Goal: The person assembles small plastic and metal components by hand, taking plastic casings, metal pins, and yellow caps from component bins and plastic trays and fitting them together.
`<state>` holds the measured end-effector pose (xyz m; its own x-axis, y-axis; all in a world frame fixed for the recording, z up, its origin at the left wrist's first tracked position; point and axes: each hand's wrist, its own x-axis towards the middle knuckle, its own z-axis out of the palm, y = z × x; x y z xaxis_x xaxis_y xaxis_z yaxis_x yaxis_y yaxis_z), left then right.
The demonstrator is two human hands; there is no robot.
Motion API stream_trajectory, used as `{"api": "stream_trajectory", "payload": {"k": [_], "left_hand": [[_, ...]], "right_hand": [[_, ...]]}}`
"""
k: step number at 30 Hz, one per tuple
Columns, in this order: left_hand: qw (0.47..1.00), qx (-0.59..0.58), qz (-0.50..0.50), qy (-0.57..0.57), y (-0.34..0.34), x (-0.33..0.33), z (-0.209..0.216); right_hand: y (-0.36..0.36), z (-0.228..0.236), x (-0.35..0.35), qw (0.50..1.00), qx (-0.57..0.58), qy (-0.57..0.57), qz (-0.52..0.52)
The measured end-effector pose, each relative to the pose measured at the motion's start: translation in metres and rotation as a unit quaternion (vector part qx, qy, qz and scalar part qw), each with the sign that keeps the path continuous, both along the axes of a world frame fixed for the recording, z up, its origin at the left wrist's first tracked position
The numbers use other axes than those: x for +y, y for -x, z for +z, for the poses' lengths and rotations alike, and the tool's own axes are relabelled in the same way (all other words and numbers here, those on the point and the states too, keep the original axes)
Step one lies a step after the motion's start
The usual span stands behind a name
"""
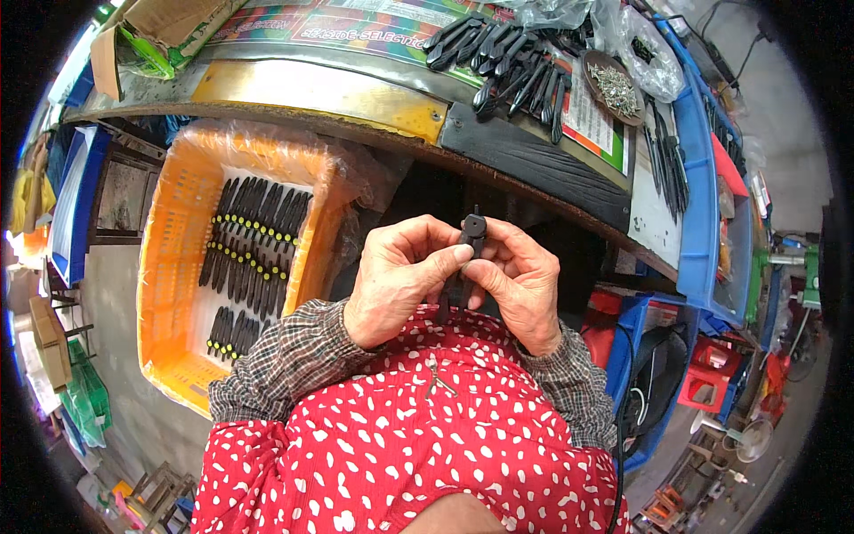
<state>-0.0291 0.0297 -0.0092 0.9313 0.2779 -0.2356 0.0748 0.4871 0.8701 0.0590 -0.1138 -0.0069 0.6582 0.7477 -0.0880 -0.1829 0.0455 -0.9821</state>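
Note:
My left hand and my right hand meet in front of the red apron, both closed on one small black tool. It has a rounded head with a short thin tip pointing away from me. Two dark arms run down between my palms, partly hidden by the fingers. Both thumbs press on it just below the head. To the left, an orange plastic crate lined with clear film holds rows of similar black pieces with yellow dots. On the bench beyond my hands lies a pile of loose black parts.
A workbench with a metal-faced edge curves across in front. On it are a round dish of small metal parts, clear plastic bags and long dark pieces. Blue bins line the right; a cardboard box sits far left.

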Motion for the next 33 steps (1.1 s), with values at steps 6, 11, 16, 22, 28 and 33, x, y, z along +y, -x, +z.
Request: {"api": "stream_trajectory", "payload": {"k": [6, 11, 16, 22, 28, 33], "left_hand": [[1.000, 0.007, 0.001, 0.003, 0.001, -0.003, -0.004], [1.000, 0.003, 0.001, 0.016, -0.001, -0.003, -0.006], [1.000, -0.008, 0.001, 0.029, -0.001, -0.003, -0.007], [1.000, 0.002, -0.014, 0.024, -0.001, 0.000, -0.008], [0.999, 0.005, -0.015, 0.039, -0.003, 0.000, -0.008], [1.000, 0.007, -0.008, 0.017, -0.001, -0.001, -0.009]], "right_hand": [[0.001, -0.003, 0.001, 1.000, 0.017, 0.000, -0.001], [-0.001, -0.008, 0.000, 1.000, 0.021, -0.010, -0.002], [-0.002, -0.006, 0.001, 0.999, 0.035, -0.005, -0.005], [-0.004, -0.006, 0.003, 0.999, 0.043, -0.005, 0.004], [-0.004, -0.008, 0.002, 0.999, 0.033, 0.007, 0.002], [-0.005, -0.011, 0.001, 0.998, 0.069, -0.004, 0.001]]}}
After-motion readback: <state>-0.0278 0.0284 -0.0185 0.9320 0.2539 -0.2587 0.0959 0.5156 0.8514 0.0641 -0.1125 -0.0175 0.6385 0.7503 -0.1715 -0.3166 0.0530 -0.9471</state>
